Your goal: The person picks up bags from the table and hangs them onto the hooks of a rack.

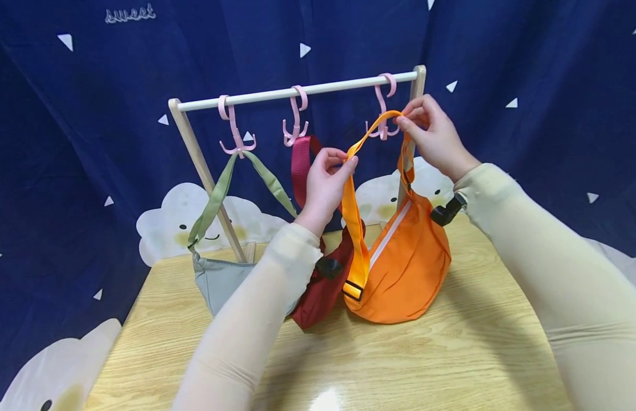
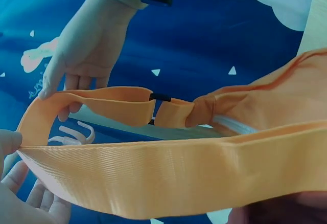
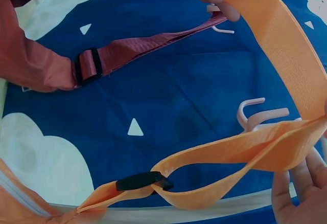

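Observation:
An orange shoulder bag point(image 1: 400, 262) with a white zip hangs by its strap point(image 1: 355, 217) from both hands, its lower edge close to the table. My left hand point(image 1: 325, 185) pinches the strap on its left side. Higher up, my right hand point(image 1: 433, 134) pinches it near the top right. Between the hands the strap arches in front of the right pink hook point(image 1: 383, 123); the left wrist view shows the hook's prongs point(image 2: 74, 134) beyond the strap. Black buckles point(image 1: 353, 290) sit on the strap, another point(image 3: 140, 181) showing in the right wrist view.
A white rail point(image 1: 256, 96) on wooden posts point(image 1: 205, 177) carries pink hooks. A grey-green bag point(image 1: 220, 279) hangs from the left hook point(image 1: 236, 134), a dark red bag point(image 1: 318, 302) from the middle one point(image 1: 296, 125). Below is a wooden table point(image 1: 426, 354); a blue curtain point(image 1: 528, 57) hangs behind.

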{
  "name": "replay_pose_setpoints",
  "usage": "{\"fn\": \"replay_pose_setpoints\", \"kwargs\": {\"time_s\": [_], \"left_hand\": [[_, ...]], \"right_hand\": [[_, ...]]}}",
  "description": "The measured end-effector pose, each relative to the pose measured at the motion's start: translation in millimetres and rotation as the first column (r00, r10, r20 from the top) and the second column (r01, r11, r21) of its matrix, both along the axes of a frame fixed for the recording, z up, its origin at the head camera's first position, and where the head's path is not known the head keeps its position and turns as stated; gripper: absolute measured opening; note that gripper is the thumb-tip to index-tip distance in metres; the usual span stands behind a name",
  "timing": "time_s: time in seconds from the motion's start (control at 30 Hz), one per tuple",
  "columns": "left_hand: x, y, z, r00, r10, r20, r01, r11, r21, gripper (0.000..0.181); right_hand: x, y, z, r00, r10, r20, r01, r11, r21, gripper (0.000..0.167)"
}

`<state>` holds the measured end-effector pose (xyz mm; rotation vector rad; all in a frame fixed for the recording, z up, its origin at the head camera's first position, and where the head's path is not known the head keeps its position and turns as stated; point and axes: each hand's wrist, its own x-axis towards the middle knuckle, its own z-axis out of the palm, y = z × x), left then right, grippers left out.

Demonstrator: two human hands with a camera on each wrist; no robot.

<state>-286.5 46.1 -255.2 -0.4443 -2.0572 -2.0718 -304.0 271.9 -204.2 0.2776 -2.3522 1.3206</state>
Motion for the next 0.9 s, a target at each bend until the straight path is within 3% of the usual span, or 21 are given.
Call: {"fn": "replay_pose_setpoints", "kwargs": {"time_s": [0.37, 0.9], "left_hand": [[-6.6, 7.9, -4.7, 0.998, 0.006, 0.06, -0.007, 1.0, 0.008, 0.02], [-6.2, 7.4, -8.9, 0.998, -0.005, 0.062, 0.006, 1.0, -0.011, 0.023]], "right_hand": [[-4.5, -2, -7.7, 0.999, -0.037, -0.013, 0.037, 0.999, 0.003, 0.02], [-11.0, 0, -14.9, 0.999, -0.033, 0.029, 0.032, 0.999, 0.03, 0.025]]}}
